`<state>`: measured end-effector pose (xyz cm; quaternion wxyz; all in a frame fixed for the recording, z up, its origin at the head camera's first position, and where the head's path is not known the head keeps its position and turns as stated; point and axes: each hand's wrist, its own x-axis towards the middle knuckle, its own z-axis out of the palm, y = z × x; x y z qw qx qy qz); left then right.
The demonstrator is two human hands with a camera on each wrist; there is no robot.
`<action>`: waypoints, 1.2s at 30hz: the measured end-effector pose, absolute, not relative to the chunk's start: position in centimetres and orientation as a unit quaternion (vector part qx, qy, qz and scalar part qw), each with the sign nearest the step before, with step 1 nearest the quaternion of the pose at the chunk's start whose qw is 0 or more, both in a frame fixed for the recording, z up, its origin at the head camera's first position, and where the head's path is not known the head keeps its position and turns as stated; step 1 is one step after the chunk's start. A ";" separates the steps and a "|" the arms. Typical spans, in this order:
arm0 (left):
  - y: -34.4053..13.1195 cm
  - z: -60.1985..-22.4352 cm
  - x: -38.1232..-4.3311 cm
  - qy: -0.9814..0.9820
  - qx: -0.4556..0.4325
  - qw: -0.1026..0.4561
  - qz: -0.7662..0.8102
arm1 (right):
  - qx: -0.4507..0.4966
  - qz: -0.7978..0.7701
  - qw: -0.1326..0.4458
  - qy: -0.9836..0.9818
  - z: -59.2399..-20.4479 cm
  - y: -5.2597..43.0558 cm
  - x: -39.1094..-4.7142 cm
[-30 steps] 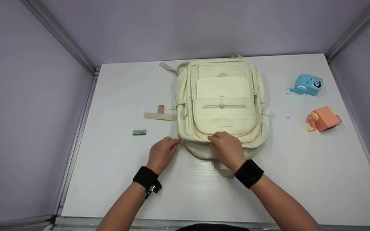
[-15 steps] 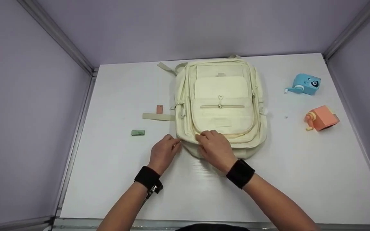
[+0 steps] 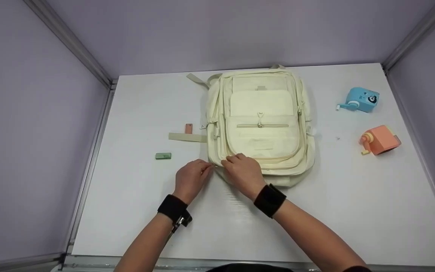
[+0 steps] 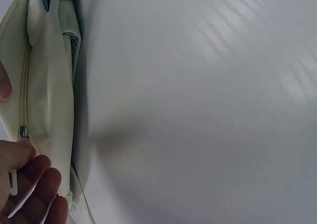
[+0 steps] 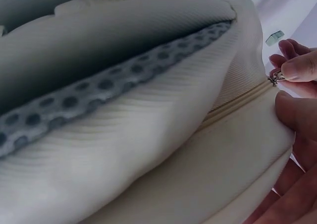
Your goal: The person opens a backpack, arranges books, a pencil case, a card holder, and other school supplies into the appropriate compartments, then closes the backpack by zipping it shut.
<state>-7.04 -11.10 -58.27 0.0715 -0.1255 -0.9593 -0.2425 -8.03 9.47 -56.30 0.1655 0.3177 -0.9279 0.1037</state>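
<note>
A cream backpack (image 3: 264, 138) lies front side up on the white table. At its lower left corner, my left hand (image 3: 192, 180) pinches a small metal zipper pull (image 5: 279, 76) between thumb and fingers. The zipper line (image 4: 25, 85) behind that slider looks closed in the left wrist view. Just to the right, my right hand (image 3: 243, 174) grips the bag's bottom edge, thumb on the fabric beside the zipper and fingers around the other side. Dark dotted mesh padding (image 5: 81, 92) shows underneath in the right wrist view.
A green block (image 3: 163, 155) and a reddish block (image 3: 189, 128) lie left of the bag, near a loose strap (image 3: 187, 137). On the right stand a blue crank sharpener (image 3: 363, 99) and an orange one (image 3: 381, 140). Panels enclose the table's back and sides.
My right hand has slid left along the bag's bottom edge, close to my left hand. The left hand stays at the corner with the zipper pull.
</note>
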 end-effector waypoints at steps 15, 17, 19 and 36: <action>-12.9 -57.7 -10.0 -0.964 -0.081 0.044 -0.251 | 0.318 0.111 0.146 -0.930 -56.1 9.5 -8.1; -13.0 -57.7 -10.5 -0.964 -0.083 0.046 -0.248 | 0.320 0.119 0.153 -0.928 -56.1 9.6 -8.1; -13.0 -57.7 -11.0 -0.965 -0.087 0.046 -0.245 | 0.322 0.124 0.159 -0.925 -56.2 9.6 -8.1; -13.1 -58.3 -15.5 -0.968 -0.063 0.026 -0.243 | 0.320 0.143 0.169 -0.921 -56.4 9.8 -8.1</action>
